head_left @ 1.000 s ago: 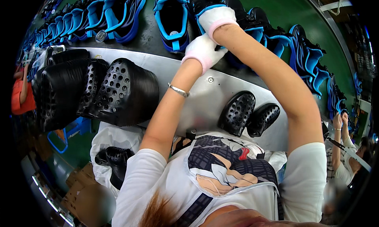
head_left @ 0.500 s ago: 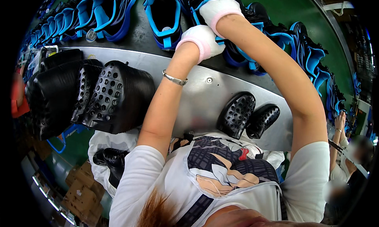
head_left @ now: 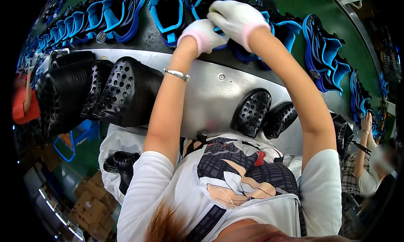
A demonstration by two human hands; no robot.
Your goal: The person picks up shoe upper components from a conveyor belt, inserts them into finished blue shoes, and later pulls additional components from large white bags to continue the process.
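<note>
Both my hands wear white gloves with pink cuffs and reach far forward to a row of blue-and-black shoes. My left hand (head_left: 202, 33) and my right hand (head_left: 237, 17) meet on one blue-and-black shoe (head_left: 206, 2) at the top middle, fingers closed on its blue rim. A silver bracelet (head_left: 176, 74) sits on my left wrist. Two black perforated clog parts (head_left: 252, 111) lie on the metal bench (head_left: 210, 94) just below my right forearm.
More blue shoes (head_left: 328, 52) run along the dark belt left and right. A stack of large black perforated clog parts (head_left: 105, 94) lies on the bench at left. A white bag (head_left: 115, 141) with black parts hangs below. Another person (head_left: 366, 166) stands at right; cardboard boxes (head_left: 90, 204) lie lower left.
Both hands have stayed on the shoe row, coming together on one blue shoe. The view has tilted so the bench and clog parts sit lower.
</note>
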